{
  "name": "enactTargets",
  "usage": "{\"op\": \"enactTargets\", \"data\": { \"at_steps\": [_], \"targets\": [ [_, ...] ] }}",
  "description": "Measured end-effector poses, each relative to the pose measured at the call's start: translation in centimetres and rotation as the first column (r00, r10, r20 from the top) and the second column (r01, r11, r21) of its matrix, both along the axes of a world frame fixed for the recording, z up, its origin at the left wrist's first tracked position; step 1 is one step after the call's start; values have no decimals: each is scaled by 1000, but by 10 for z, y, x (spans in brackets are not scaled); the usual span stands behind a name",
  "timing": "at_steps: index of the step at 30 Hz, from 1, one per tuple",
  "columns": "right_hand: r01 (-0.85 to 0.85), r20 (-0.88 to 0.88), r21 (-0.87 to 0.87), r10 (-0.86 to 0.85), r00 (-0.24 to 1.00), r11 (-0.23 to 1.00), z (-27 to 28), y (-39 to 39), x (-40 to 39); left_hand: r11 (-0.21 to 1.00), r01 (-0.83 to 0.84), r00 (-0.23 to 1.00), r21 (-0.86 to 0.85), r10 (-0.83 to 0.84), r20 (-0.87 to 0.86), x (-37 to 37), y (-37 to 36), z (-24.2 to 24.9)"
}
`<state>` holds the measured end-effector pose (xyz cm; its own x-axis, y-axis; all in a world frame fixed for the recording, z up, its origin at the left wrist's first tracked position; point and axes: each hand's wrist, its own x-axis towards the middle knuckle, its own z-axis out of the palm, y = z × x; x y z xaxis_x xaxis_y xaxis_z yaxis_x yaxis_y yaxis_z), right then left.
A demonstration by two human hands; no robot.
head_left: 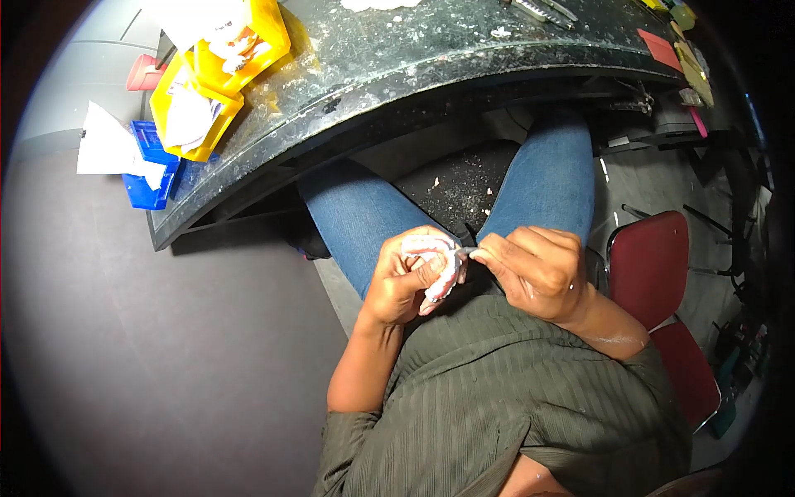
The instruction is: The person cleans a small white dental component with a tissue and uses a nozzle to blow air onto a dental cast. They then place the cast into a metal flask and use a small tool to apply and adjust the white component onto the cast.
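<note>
Above my lap, my left hand [400, 282] is closed around a pink-and-white denture [447, 277], thumb pressed on its inner side. The curved row of teeth faces outward, to the right. My right hand [537, 269] pinches a slim dark-grey hand tool [469, 250], whose tip meets the denture's right edge. Most of the tool's length is hidden inside my right fist. White dust marks my right wrist and forearm.
A worn, speckled workbench [389, 54] curves ahead of my knees. Yellow bins [199, 124] with papers and pink-white pieces stand at its left, beside a blue bin [149, 192]. Metal tools [538, 12] lie at the back. Red chairs [650, 265] stand at right.
</note>
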<state>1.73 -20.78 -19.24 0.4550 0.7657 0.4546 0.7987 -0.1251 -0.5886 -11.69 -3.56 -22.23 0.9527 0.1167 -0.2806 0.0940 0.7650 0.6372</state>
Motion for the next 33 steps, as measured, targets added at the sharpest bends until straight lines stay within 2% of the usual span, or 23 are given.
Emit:
{"op": "enactTargets", "data": {
  "at_steps": [2, 6, 10, 17, 27, 33],
  "targets": [
    [39, -23, 20, -38, 999, 999, -4, 1, 0, 996, 93, 995, -2, -93, 27, 0, -1, 0],
    [12, -93, 46, -8, 996, 999, -2, -2, -4, 995, 31, 999, -91, -29, 21, 0, -1, -4],
    [-23, -172, 34, 29, 985, 999, -1, -3, -5, 999, 35, 999, -36, -35, 9, 1, -1, -3],
    [-35, -243, 30, 41, 969, 999, -1, -2, -6, 999, 28, 999, -41, -26, 29, 1, -2, -5],
    [-16, -271, 19, 21, 962, 1000, -6, 0, -4, 994, 52, 999, -97, -52, 7, 1, -3, -9],
    [-35, -258, 7, 36, 966, 999, -3, -2, -3, 997, 47, 999, -58, -47, 0, 2, -1, -4]
  ]
}}
